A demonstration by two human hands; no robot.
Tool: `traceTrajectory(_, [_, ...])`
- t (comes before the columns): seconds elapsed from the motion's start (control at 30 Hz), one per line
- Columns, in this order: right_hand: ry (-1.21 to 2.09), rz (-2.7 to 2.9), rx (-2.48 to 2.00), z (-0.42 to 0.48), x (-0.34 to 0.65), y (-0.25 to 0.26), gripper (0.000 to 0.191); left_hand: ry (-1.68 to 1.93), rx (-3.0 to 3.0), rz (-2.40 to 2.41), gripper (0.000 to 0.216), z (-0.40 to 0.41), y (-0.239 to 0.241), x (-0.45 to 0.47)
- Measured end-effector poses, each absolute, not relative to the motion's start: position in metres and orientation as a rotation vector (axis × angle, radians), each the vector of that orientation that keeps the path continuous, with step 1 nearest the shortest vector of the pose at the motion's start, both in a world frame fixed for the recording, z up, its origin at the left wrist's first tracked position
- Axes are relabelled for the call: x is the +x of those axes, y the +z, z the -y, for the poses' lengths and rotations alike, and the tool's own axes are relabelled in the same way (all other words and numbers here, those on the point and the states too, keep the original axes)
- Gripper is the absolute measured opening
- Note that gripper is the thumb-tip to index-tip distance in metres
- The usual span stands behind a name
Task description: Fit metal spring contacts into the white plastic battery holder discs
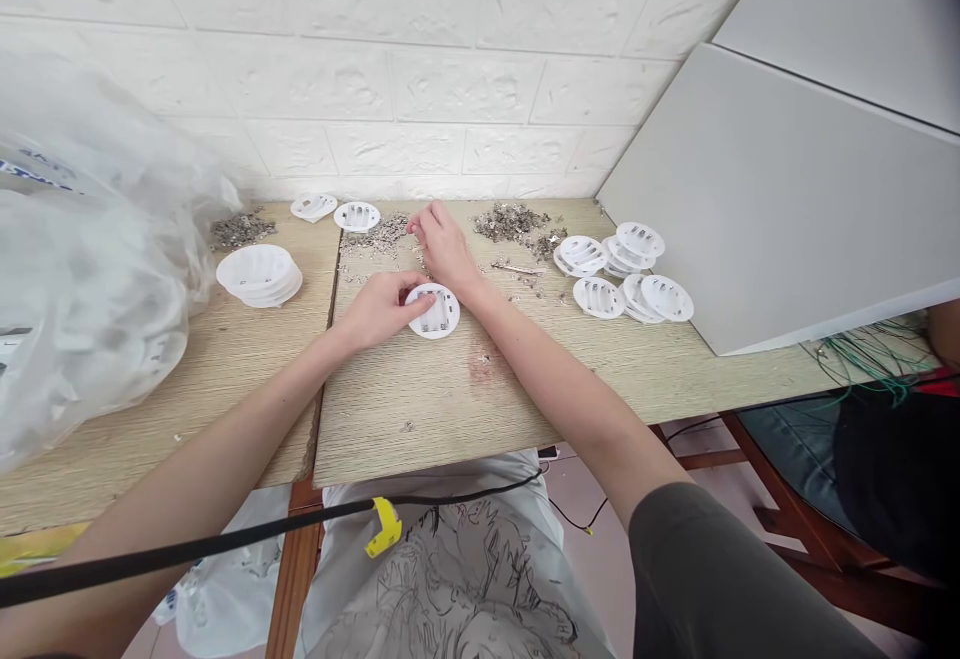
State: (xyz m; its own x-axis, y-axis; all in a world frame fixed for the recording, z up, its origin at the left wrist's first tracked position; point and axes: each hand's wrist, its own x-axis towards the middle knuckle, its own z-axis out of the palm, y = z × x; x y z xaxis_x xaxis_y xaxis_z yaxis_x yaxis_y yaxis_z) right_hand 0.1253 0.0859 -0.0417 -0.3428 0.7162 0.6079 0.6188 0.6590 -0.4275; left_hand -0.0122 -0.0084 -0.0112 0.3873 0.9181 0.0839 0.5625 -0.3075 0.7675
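Observation:
My left hand [381, 311] grips a round white plastic battery holder [442, 320] between thumb and fingers, just above the wooden table. Slots with metal strips show on its upper face. Beyond it, my right hand [448, 247] is closed with its fingers pinched together, beside a pile of small metal contacts [375, 236]. Whatever those fingertips hold is too small to make out. Two more white holders, one [358, 217] behind the pile and another [313, 206] left of it, lie near the wall.
White discs [259, 269] are stacked at left, beside a large plastic bag [90, 269]. To the right lie a metal-parts heap [510, 223], tweezers [519, 268] and several holders [598, 297]. A grey panel [787, 189] stands at right; a black cable [285, 529] crosses in front.

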Motion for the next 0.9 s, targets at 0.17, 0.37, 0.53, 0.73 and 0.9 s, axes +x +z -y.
traceTrajectory(0.17, [0.122, 2.038, -0.998, -0.086, 0.127, -0.042, 0.029, 0.703, 1.991, -1.259, 0.035, 0.008, -0.012, -0.012])
traceTrajectory(0.37, [0.133, 2.043, -0.893, -0.072, 0.136, -0.031, 0.035, 0.709, 1.959, -1.239, 0.032, 0.009, -0.010, -0.012])
traceTrajectory(0.53, [0.171, 2.002, -0.821, -0.052, 0.153, -0.021, 0.033, 0.700, 1.947, -1.236, 0.030, 0.011, -0.008, -0.012])
traceTrajectory(0.73, [0.191, 1.960, -0.822, -0.035, 0.164, -0.018, 0.026, 0.732, 1.876, -1.191, 0.035, 0.007, -0.012, -0.014])
traceTrajectory(0.9, [0.169, 2.004, -0.732, -0.023, 0.153, -0.020, 0.019, 0.802, 1.861, -1.208, 0.034, 0.005, -0.013, -0.015])
